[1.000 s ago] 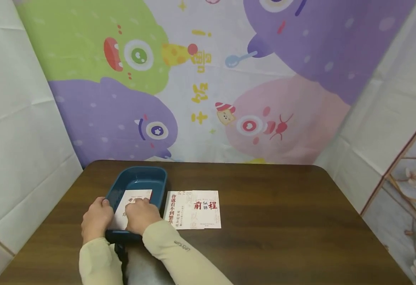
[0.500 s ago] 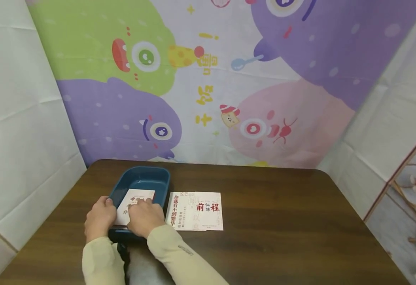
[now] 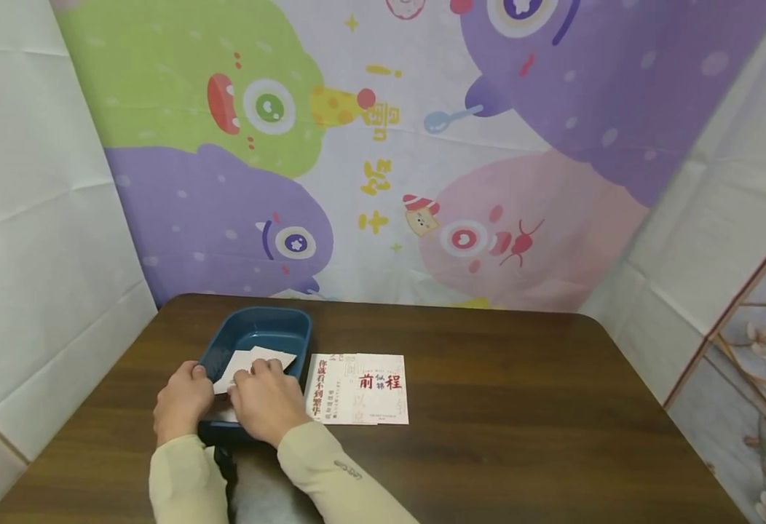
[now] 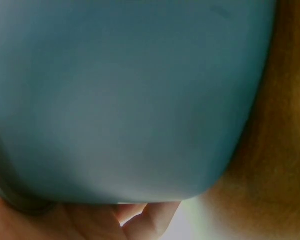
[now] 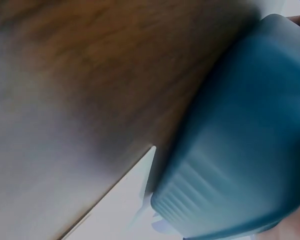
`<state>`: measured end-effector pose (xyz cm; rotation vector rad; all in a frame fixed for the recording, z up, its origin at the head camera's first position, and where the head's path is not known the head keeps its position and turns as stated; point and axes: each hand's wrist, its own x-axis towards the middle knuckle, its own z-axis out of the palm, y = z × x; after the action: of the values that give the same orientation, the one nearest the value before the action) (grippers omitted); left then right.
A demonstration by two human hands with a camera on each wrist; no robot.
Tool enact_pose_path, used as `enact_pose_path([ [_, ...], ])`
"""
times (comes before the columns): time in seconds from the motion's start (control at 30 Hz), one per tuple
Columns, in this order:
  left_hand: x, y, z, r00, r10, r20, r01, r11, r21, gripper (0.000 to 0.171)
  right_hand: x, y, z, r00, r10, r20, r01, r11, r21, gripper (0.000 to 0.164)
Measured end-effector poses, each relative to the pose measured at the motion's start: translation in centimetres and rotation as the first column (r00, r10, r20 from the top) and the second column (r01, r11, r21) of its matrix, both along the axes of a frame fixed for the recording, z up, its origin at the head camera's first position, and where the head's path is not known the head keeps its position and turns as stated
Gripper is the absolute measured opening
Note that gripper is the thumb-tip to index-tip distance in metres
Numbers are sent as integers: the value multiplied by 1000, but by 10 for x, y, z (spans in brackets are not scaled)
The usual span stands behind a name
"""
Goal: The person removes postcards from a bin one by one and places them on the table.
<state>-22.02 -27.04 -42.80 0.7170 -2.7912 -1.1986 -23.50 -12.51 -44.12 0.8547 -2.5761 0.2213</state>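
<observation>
A dark blue rectangular tray [image 3: 278,320] stands at the left of the table with white paper cards inside. My left hand [image 3: 183,400] grips its left rim near the front; in the left wrist view the fingers [image 4: 147,222] show below the tray's wall. My right hand [image 3: 268,400] reaches over the front of the tray, fingers bent, pinching a white card [image 3: 277,356] tilted askew over another card [image 3: 234,367]. The fingertips' undersides are hidden. Printed cards [image 3: 383,389] with red and black characters lie overlapping on the table just right of the tray.
The brown wooden table [image 3: 520,407] extends to the right. Behind it hangs a cartoon-printed cloth [image 3: 370,276], and white sheets [image 3: 49,182] enclose the sides. The tray's wall stands close beside the loose cards.
The printed card in the tray has gone from lying with its characters visible to two blank-looking white pieces at differing angles under my right fingers. My left hand stays on the rim.
</observation>
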Motion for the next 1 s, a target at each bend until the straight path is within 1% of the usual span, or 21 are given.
enact_pose_path([
  [0.17, 0, -1, -1, 1000, -7, -4, 7, 1000, 4, 55, 0, 2, 1, 1000, 17, 1, -17, 999, -28, 30],
  [0.3, 0, -1, 0, 1000, -10, 2, 10, 1000, 13, 56, -1, 4, 1, 998, 48, 43, -46, 998, -39, 39],
  [0.33, 0, -1, -1, 1000, -7, 0, 7, 1000, 16, 56, -2, 5, 1, 997, 60, 50, -57, 997, -60, 37],
  [0.4, 0, 0, -1, 1000, 0, 0, 0, 1000, 21, 56, -3, 7, -1, 995, 86, 51, -79, 988, -135, 25],
  [0.47, 0, 0, -2, 1000, 13, 1, -13, 1000, 28, 55, -5, 9, -2, 993, 114, 38, -102, 965, -241, 10],
  [0.5, 0, 1, -2, 1000, 21, 3, -21, 999, 32, 55, -6, 10, -2, 991, 128, 37, -111, 947, -300, 12],
  [0.53, -1, 1, -3, 1000, 30, 3, -30, 999, 37, 55, -6, 11, -1, 990, 139, 37, -116, 926, -359, 20],
  [0.6, -2, 2, -3, 999, 39, 9, -39, 998, 48, 55, -7, 13, 0, 985, 158, 74, -106, 878, -467, 31],
  [0.67, -3, 2, -3, 999, 41, 15, -41, 998, 51, 56, -6, 14, 2, 975, 169, 141, -62, 824, -563, 36],
  [0.77, -4, 2, -3, 999, 40, 12, -40, 998, 48, 56, -7, 17, 5, 954, 189, 231, 15, 743, -669, 40],
  [0.83, -4, 2, -2, 999, 39, 13, -39, 998, 43, 56, -6, 19, 8, 943, 208, 260, 54, 675, -736, 41],
  [0.9, -4, 2, -2, 999, 41, 14, -42, 998, 43, 56, -3, 23, 13, 941, 219, 258, 78, 602, -795, 38],
  [0.93, -4, 2, -2, 999, 42, 17, -43, 998, 41, 56, 0, 26, 16, 941, 232, 248, 82, 555, -828, 36],
  [1.0, -4, 3, -2, 999, 44, 17, -45, 998, 40, 56, 6, 34, 24, 948, 241, 208, 75, 467, -881, 35],
])
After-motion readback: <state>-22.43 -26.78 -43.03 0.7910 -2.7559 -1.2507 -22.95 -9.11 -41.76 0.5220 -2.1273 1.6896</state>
